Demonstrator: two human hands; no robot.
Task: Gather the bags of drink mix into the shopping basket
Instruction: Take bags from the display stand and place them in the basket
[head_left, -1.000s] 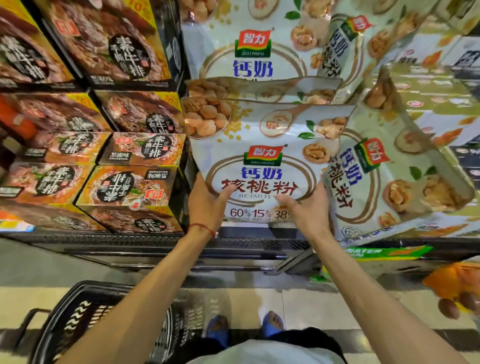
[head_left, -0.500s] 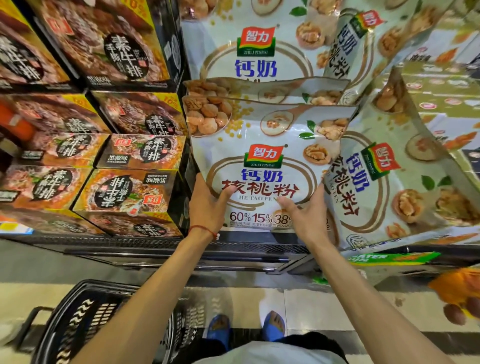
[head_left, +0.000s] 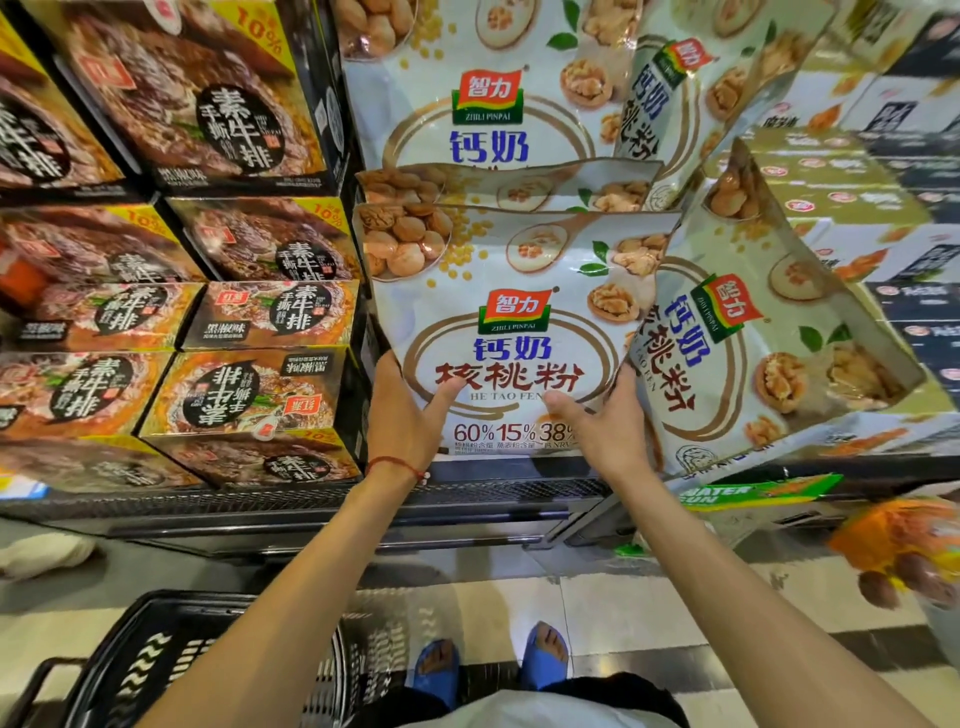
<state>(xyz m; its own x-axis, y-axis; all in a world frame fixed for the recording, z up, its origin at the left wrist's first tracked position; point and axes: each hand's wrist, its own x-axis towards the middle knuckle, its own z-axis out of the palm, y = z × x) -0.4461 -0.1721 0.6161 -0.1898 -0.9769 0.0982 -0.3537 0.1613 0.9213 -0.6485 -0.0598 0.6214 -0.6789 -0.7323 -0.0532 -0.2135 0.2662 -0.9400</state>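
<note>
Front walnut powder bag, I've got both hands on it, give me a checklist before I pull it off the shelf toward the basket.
1. Left hand grips the front bag at its lower left, thumb across the front: ok.
2. Right hand grips its lower right: ok.
3. Fingers behind the bag: cannot tell, hidden.
4. Tilted bag on the right leans against the front bag's edge and may drag along: not ok.
5. Shopping basket on the floor at lower left, top open: ok.
</note>
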